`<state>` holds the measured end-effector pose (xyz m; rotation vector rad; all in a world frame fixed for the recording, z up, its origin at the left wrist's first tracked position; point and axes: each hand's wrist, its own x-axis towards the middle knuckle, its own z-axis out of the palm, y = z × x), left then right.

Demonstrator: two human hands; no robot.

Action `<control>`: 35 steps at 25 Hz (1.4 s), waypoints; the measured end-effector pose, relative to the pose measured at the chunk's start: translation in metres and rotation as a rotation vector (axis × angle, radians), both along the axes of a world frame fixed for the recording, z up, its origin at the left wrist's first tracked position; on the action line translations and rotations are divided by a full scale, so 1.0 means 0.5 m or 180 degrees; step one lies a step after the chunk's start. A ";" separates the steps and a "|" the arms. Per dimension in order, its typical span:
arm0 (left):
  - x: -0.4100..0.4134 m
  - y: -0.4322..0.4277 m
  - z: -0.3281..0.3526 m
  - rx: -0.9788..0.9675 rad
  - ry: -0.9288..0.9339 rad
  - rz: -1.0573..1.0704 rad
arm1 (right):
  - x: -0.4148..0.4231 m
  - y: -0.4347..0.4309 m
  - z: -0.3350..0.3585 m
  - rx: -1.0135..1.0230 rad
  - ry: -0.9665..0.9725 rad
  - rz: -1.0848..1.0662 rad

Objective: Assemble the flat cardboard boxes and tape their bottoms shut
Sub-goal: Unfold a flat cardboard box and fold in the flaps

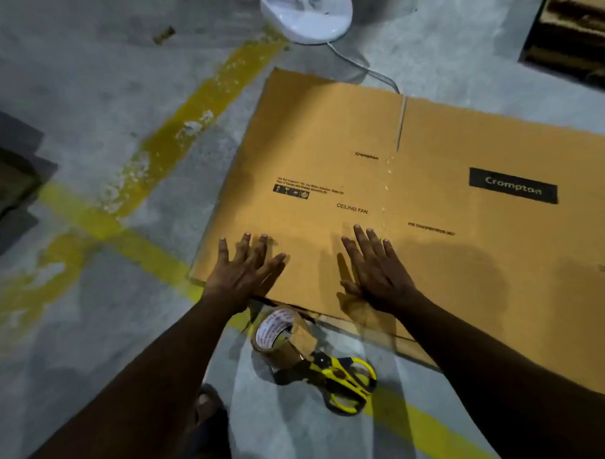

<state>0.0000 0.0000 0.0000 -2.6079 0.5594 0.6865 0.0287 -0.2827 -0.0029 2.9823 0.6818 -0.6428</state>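
A flattened cardboard box [429, 176] is laid on the concrete floor [83, 82], spread from the middle of the view out past the right edge. "Crompton" is printed on it in a black label towards the right, and "CEILING FAN" is printed nearer the middle. Both hands are laid flat on the near left part of the box, palms down and fingers straight and spread, with nothing gripped. The left hand [244, 269] is set by the box's near left corner, and the right hand [378, 268] is set apart from it, beside the centre crease. A further cardboard edge is seen under the box's near edge. A roll of brown tape [284, 336] is stood on the floor just beside that edge, between the two forearms. Yellow-handled scissors [340, 382] are laid against the roll on its near side. Worn yellow lines [194, 106] are painted across the floor. A white round base [307, 12] is seen beyond the box, and its cord [364, 67] is trailed to the far edge of the box. More cardboard [575, 24] is stacked at the upper right. A sandalled foot [208, 407] is seen at the bottom.
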 end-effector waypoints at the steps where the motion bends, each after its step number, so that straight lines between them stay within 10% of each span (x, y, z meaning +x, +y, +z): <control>1: -0.002 -0.007 -0.001 0.0022 -0.0031 -0.0032 | -0.009 0.003 -0.007 -0.0035 -0.0001 -0.0007; 26: 0.108 -0.027 0.112 -0.0266 0.0650 -0.0247 | -0.015 -0.012 0.066 0.0147 0.0783 0.0378; 35: 0.070 -0.119 0.115 -0.0739 0.0099 -0.0410 | -0.011 -0.019 0.116 0.0183 0.0045 0.0735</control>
